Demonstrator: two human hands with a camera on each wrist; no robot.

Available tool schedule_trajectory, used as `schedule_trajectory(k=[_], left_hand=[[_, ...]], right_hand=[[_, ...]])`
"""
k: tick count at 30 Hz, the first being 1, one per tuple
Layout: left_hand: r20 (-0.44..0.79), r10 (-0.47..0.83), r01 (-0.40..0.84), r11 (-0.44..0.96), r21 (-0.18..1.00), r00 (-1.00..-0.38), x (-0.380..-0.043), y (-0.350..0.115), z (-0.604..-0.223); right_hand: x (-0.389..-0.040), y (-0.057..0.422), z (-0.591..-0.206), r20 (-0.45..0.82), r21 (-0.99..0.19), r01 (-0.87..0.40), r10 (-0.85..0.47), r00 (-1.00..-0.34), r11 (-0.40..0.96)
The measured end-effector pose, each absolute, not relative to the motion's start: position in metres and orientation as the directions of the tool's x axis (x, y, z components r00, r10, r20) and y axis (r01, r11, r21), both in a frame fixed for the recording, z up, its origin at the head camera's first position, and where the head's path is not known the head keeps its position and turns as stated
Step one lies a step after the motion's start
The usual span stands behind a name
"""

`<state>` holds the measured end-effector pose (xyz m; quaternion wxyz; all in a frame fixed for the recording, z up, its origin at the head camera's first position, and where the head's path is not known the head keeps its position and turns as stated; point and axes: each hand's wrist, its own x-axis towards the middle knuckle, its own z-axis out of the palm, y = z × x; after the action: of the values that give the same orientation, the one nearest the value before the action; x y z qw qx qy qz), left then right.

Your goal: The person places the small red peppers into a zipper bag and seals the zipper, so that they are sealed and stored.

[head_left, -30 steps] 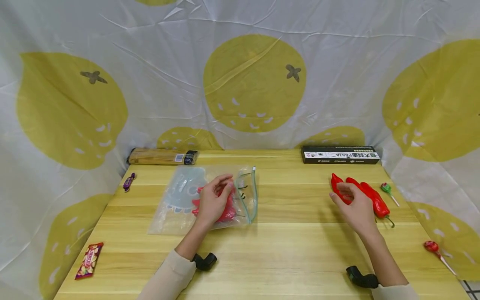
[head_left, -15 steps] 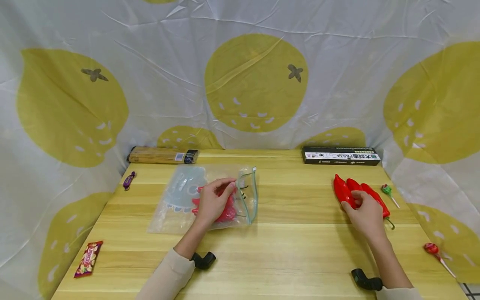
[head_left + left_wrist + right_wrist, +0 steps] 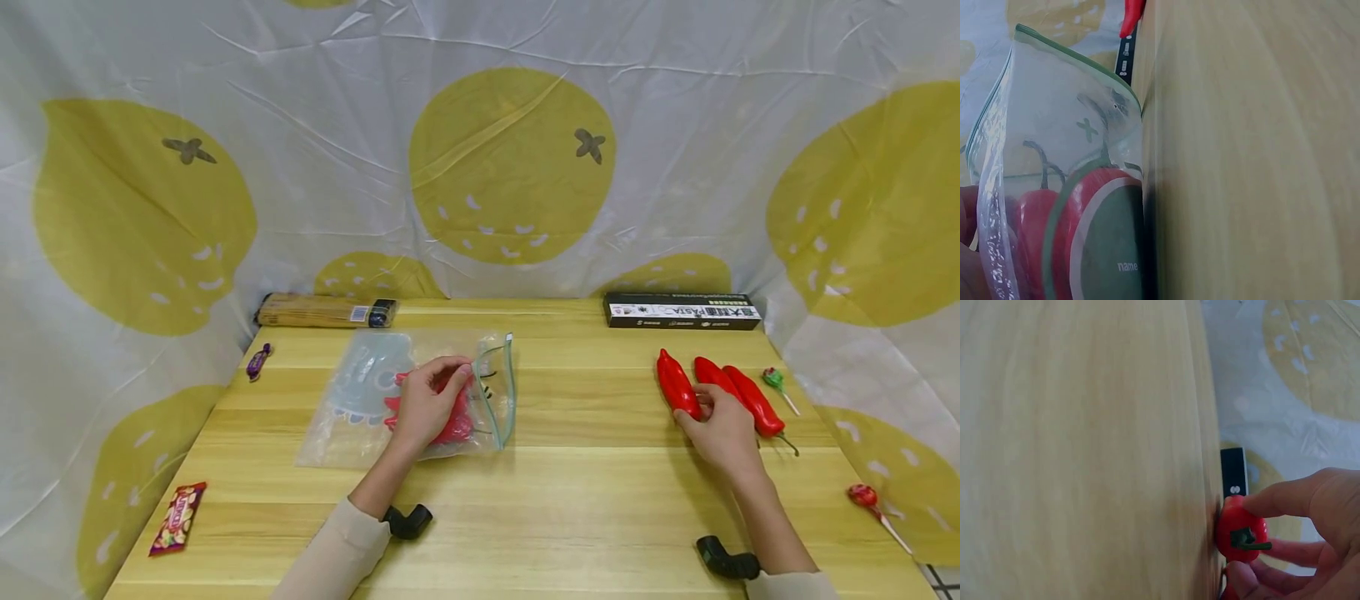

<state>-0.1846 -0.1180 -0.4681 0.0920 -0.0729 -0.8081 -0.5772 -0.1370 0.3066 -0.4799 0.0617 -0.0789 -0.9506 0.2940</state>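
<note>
A clear zip bag [image 3: 352,442] with a green seal lies left of centre, its mouth facing right and gaping. Inside are several red peppers [image 3: 1038,215] with green stems, seen through the plastic. My left hand [image 3: 426,410] pinches the bag's upper layer near the mouth, and in the left wrist view its fingers show at the left edge. On the right, my right hand [image 3: 722,433] grips a long red pepper [image 3: 675,382] by its stem end, thumb and fingers on either side. Two more red peppers [image 3: 756,402] lie just beside that hand, partly hidden by it.
A pasta box [image 3: 682,311] stands at the back right, a pack of spaghetti [image 3: 318,311] at the back left. Lollipops, one green [image 3: 772,378] and one red [image 3: 862,496], lie along the right edge. A purple sweet [image 3: 258,362] and a red snack packet [image 3: 177,518] lie left.
My right hand has come down onto the leftmost pepper, taken hold of it and shifted it slightly left, apart from the other two. My left hand stays on the bag.
</note>
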Motion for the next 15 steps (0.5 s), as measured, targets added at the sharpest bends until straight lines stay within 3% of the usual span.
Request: schedule_trajectory(k=[8, 15], left_hand=[[0.204, 0.002, 0.193, 0.335, 0.922, -0.979, -0.184, -0.115, -0.464], [0.190, 0.022, 0.186, 0.338, 0.923, -0.982, -0.169, -0.111, -0.433]], right_hand=[[-0.137, 0.302, -0.476, 0.056, -0.603, 0.106, 0.175, -0.983, 0.790], [-0.145, 0.277, -0.467, 0.009, -0.818, 0.016, 0.039, -0.999, 0.576]])
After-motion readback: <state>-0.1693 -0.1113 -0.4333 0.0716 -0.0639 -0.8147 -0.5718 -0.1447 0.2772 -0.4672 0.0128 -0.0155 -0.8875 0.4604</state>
